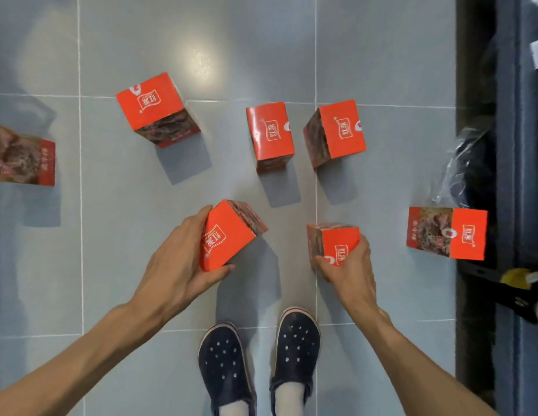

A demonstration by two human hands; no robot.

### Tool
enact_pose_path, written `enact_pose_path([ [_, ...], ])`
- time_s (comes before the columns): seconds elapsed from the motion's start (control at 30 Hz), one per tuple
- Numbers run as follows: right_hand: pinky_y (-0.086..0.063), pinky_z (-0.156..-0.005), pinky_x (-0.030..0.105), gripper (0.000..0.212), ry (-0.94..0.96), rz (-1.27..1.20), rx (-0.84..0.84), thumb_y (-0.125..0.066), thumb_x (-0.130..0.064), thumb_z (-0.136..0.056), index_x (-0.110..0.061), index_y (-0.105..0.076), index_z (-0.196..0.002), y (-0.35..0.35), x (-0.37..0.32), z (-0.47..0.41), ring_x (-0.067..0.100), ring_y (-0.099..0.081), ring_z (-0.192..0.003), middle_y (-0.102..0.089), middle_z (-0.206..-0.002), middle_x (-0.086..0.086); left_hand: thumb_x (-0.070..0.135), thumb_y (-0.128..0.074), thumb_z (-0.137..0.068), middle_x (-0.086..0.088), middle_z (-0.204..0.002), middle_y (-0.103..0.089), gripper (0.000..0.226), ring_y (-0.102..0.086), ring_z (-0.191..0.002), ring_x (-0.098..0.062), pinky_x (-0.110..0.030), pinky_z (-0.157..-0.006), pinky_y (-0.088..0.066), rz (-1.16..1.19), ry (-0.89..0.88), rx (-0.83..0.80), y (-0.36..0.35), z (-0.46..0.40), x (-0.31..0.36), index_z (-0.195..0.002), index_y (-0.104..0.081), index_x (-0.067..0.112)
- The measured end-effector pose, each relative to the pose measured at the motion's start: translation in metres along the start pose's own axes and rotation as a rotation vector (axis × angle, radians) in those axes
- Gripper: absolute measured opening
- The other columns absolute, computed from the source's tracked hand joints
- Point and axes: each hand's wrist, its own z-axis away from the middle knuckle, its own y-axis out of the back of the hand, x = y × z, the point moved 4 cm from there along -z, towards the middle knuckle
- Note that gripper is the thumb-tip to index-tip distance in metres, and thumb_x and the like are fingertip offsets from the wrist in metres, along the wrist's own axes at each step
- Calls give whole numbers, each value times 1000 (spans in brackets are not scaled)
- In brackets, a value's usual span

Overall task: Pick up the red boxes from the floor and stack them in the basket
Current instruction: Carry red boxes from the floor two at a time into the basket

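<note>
Several red boxes with white logos stand scattered on the grey tiled floor. My left hand (183,259) grips one red box (228,232), tilted, thumb on its far edge and fingers under its near corner. My right hand (350,265) is closed over the near side of a second red box (333,241). Other red boxes stand at the far left (23,157), upper left (156,109), centre (270,133), centre right (336,132) and right (448,232). No basket is in view.
My two feet in dark perforated clogs (255,364) stand on the tiles at the bottom centre. A dark shelf or cabinet edge (478,145) runs down the right side, with a crumpled plastic bag (463,166) and a yellow item (517,279) beside it.
</note>
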Motion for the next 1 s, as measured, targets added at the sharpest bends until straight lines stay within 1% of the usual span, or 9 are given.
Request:
enact_pose_path([
  [0.1, -53, -86, 51, 104, 55, 44, -4, -82, -60, -63, -32, -21, -142, 14, -16, 9, 25, -57, -109, -49, -130, -1, 57, -77, -73, 5, -134, -48, 100, -52, -114, -19, -43, -87, -50, -9, -1, 11, 10, 7, -2, -150, -19, 32],
  [0.23, -53, -84, 52, 97, 196, 117, -59, -75, -63, -62, -35, -24, -139, 73, -77, 41, 23, -58, -106, -51, -128, -4, 62, -76, -72, 3, -129, -51, 98, -52, -110, -20, -41, -86, -49, -39, -1, 26, 57, 24, 17, -148, -22, 32],
  [0.4, -54, -80, 46, 85, 455, 161, -109, -76, -68, -66, -45, -30, -134, 172, -188, 106, 13, -58, -103, -53, -124, -13, 68, -71, -72, 7, -135, -49, 97, -51, -114, -18, -39, -90, -47, -47, -34, 80, 158, 56, 61, -149, -24, 33],
  [0.53, -52, -85, 47, 94, 625, 227, -120, -73, -72, -66, -45, -24, -141, 250, -279, 174, 14, -55, -107, -50, -127, -14, 66, -72, -73, 9, -134, -48, 96, -49, -115, -15, -37, -91, -45, -60, -94, 176, 263, 101, 110, -149, -25, 32],
  [0.63, -50, -88, 47, 93, 749, 260, -121, -73, -66, -66, -49, -21, -141, 308, -343, 240, 14, -52, -109, -49, -126, -15, 67, -71, -72, 9, -135, -47, 97, -48, -118, -14, -40, -94, -45, -59, -138, 246, 347, 150, 152, -149, -25, 31],
  [0.73, -50, -87, 41, 91, 846, 273, -137, -76, -62, -66, -50, -24, -139, 366, -402, 313, 11, -54, -106, -51, -118, -18, 68, -72, -72, 10, -136, -46, 95, -48, -120, -12, -32, -96, -41, -87, -170, 337, 435, 213, 196, -148, -28, 31],
  [0.83, -49, -91, 40, 92, 970, 294, -190, -77, -59, -67, -46, -26, -142, 414, -449, 384, 9, -56, -108, -54, -121, -17, 69, -71, -72, 12, -138, -44, 95, -46, -124, -10, -33, -99, -41, -110, -179, 412, 511, 286, 236, -148, -27, 32],
  [0.97, -50, -92, 42, 93, 1133, 316, -216, -76, -61, -65, -46, -26, -142, 457, -505, 478, 8, -57, -109, -55, -124, -16, 68, -72, -74, 7, -140, -46, 97, -46, -126, -12, -34, -104, -39, -134, -141, 532, 580, 388, 269, -150, -27, 27],
  [1.0, -50, -93, 41, 91, 1185, 330, -226, -75, -60, -65, -44, -28, -142, 463, -518, 500, 8, -57, -109, -55, -125, -16, 68, -72, -74, 6, -140, -46, 98, -46, -125, -11, -30, -105, -38, -138, -114, 574, 591, 414, 274, -151, -27, 25],
])
